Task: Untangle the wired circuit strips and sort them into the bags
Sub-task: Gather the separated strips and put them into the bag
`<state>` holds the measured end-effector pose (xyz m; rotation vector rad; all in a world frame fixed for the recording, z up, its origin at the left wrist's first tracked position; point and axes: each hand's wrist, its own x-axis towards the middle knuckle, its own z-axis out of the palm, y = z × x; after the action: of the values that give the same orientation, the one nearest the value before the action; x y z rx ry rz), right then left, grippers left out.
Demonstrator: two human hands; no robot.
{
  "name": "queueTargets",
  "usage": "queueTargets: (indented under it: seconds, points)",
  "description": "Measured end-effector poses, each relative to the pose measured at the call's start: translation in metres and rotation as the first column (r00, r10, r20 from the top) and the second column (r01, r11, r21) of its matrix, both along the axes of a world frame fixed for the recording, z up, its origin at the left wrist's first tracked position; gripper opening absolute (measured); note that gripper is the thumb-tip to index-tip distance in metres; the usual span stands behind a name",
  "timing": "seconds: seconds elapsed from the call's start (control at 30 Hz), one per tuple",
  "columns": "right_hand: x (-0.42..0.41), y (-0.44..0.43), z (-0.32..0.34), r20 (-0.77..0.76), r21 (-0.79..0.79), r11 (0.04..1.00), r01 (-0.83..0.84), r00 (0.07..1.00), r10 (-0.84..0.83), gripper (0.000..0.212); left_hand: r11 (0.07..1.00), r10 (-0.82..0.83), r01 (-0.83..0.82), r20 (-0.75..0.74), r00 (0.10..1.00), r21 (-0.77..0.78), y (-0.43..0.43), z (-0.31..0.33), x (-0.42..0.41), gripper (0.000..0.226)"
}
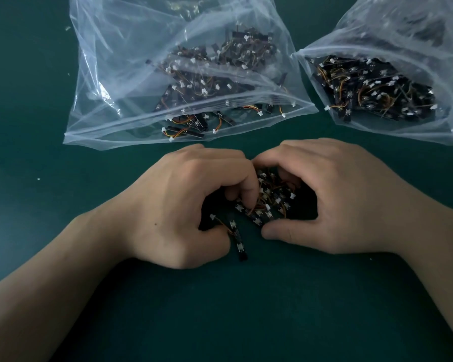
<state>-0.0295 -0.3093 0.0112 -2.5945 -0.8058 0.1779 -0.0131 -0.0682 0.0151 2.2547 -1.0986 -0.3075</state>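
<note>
A tangled clump of black circuit strips [268,202] with orange wires and white connectors lies on the green table between my hands. My left hand [183,202] curls its fingers into the clump from the left and pinches strips. One strip [238,240] hangs out below it, beside the thumb. My right hand [324,197] cups the clump from the right, thumb under it and fingers curled over its top. A clear plastic bag [131,74] holding several strips lies behind on the left. A second clear bag [403,43] with strips lies at the back right.
The dark green table top [246,309] spreads all around. Both bags lie with their open mouths facing me, just beyond my knuckles. A few small white specks [67,28] lie at the far left.
</note>
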Motion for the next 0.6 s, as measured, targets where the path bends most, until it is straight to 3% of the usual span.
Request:
queueTargets:
  seconds: [0.27,0.5,0.6]
  points:
    - [-0.001,0.001,0.002,-0.032,0.011,1.0,0.013,0.999,-0.013,0.069,1.0,0.028,-0.027,0.052,0.998,-0.016,-0.003,-0.006,-0.001,0.027]
    - [-0.008,0.007,0.002,0.012,-0.044,0.998,0.045,0.999,-0.044,0.102,0.991,0.112,-0.107,0.071,0.991,-0.075,-0.006,-0.011,0.0,0.018]
    - [-0.009,0.011,-0.003,0.075,-0.08,0.994,0.08,0.994,-0.074,0.088,0.987,0.141,-0.135,0.058,0.988,-0.089,-0.007,-0.012,0.0,0.018]
